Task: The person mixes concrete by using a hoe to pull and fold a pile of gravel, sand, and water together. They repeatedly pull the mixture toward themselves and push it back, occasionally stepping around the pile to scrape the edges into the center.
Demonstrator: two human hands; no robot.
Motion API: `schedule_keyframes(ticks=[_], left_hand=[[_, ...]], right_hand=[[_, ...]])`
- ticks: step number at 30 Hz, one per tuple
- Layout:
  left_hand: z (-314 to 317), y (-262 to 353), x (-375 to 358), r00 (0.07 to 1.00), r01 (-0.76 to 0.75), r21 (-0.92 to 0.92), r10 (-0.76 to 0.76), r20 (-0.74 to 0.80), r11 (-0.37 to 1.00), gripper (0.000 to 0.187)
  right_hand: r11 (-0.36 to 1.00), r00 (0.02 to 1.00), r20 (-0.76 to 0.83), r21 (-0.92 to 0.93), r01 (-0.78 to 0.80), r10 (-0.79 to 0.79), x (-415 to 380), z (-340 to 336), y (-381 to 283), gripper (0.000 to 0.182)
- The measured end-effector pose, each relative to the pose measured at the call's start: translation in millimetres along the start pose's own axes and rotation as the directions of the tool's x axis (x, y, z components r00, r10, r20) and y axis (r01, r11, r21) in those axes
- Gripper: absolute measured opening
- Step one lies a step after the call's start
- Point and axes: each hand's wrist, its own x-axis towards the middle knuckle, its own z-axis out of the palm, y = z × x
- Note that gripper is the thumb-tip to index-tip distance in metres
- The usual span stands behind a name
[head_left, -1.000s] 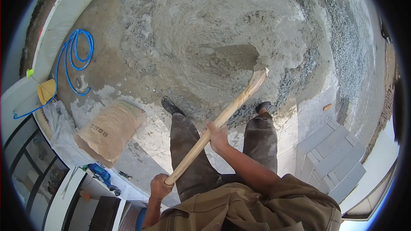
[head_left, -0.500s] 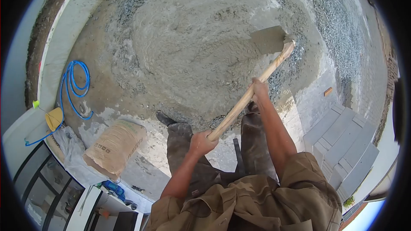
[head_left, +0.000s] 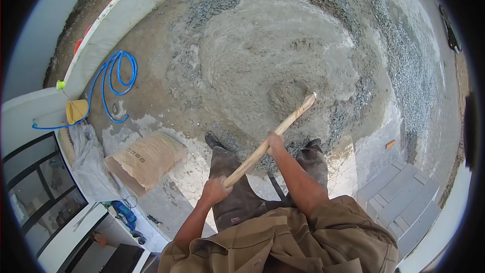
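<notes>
My left hand (head_left: 215,190) is closed round the near end of a hoe (head_left: 248,163) with a thick wooden handle. Farther up the same handle, my right hand (head_left: 275,143) grips it near the middle. The hoe slants away to the upper right, and its head end meets a wide spread of wet grey concrete mix (head_left: 252,65). Its blade is mostly hidden, sunk into the mix at a churned mound. Both my boots stand at the near edge of the mix.
Gravel (head_left: 399,65) rings the mix at the back and right. To the left lie a blue hose (head_left: 103,78), a yellow bucket (head_left: 77,111) and a paper cement sack (head_left: 146,159). Grey blocks (head_left: 399,192) are stacked at right, near a small brick piece (head_left: 390,144). A low curved wall (head_left: 108,33) bounds the left.
The hoe's blade, raised in view at the right half a second ago, has come down and left into the mix. Both hands moved left with the handle, and the camera view shifted.
</notes>
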Motion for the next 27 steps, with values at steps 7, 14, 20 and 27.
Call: schedule_keyframes(ticks=[7,14,20,27], left_hand=[[20.6,-46.8,-129.0,0.981,0.016,-0.082,-0.031,-0.194,0.997,0.022],[74.2,95.9,-48.6,0.953,0.181,-0.172,-0.216,-0.212,0.968,0.028],[67.6,65.7,35.1,0.969,0.032,-0.339,-0.112,-0.219,0.940,0.035],[-23.4,14.9,51.3,0.859,-0.499,-0.203,0.450,-0.243,0.843,0.051]], right_hand=[[0.997,0.984,0.162,0.021,-0.075,0.071,-123.3,-10.9,42.6,0.024],[0.924,0.974,0.063,-0.336,-0.184,0.217,31.6,-28.6,-18.3,0.029],[0.718,0.932,0.267,-0.596,0.360,-0.246,-41.1,-51.9,-100.0,0.045],[0.846,0.832,-0.426,-0.524,0.094,-0.356,-217.9,-344.7,-49.2,0.023]])
